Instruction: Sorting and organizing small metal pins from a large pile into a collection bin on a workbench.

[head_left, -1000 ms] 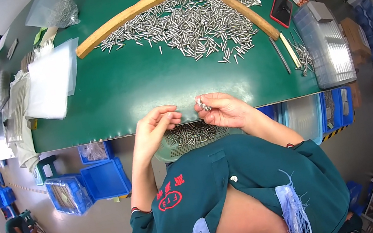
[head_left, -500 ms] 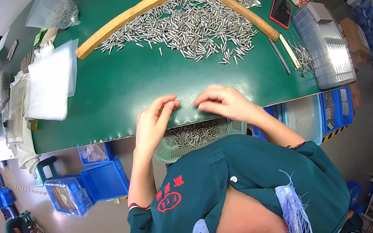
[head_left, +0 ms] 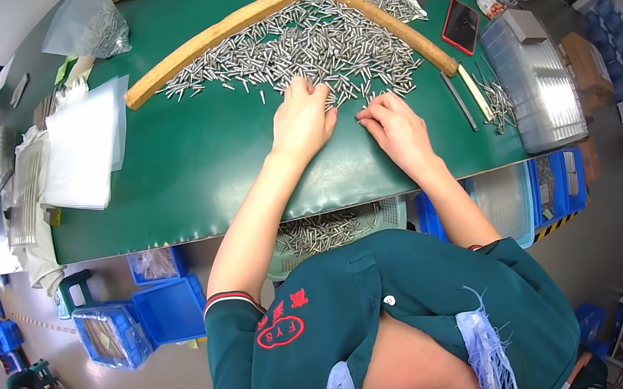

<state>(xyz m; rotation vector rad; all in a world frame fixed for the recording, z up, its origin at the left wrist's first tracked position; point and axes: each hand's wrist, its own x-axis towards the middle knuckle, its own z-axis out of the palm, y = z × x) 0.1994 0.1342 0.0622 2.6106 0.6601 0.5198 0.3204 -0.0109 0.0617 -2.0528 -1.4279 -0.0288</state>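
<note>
A broad heap of small silvery metal pins (head_left: pixel 317 39) lies on the green table (head_left: pixel 185 183). My left hand (head_left: pixel 302 119) reaches to the heap's near edge, its fingers bent down among the pins; what is under the fingertips is hidden. Just right of it, my right hand (head_left: pixel 397 125) is closed in a pinch by the loose pins at the near right of the heap. Anything between its fingertips is too small to name. Two wooden bars, a left one (head_left: pixel 218 40) and a right one (head_left: pixel 395 30), meet at an angle behind the heap.
Below the table edge, a pale green basket (head_left: pixel 394 213) holds more pins. On the right lie a red-edged phone (head_left: pixel 460 26), long thin rods (head_left: pixel 498 107) and clear plastic boxes (head_left: pixel 534 84). White sheets (head_left: pixel 84 155) and a bag of pins (head_left: pixel 103 31) are on the left.
Both hands have moved forward from the table's near edge to the heap. My left hand has gone farther, its fingers now at the pins. The right fingertips have come together.
</note>
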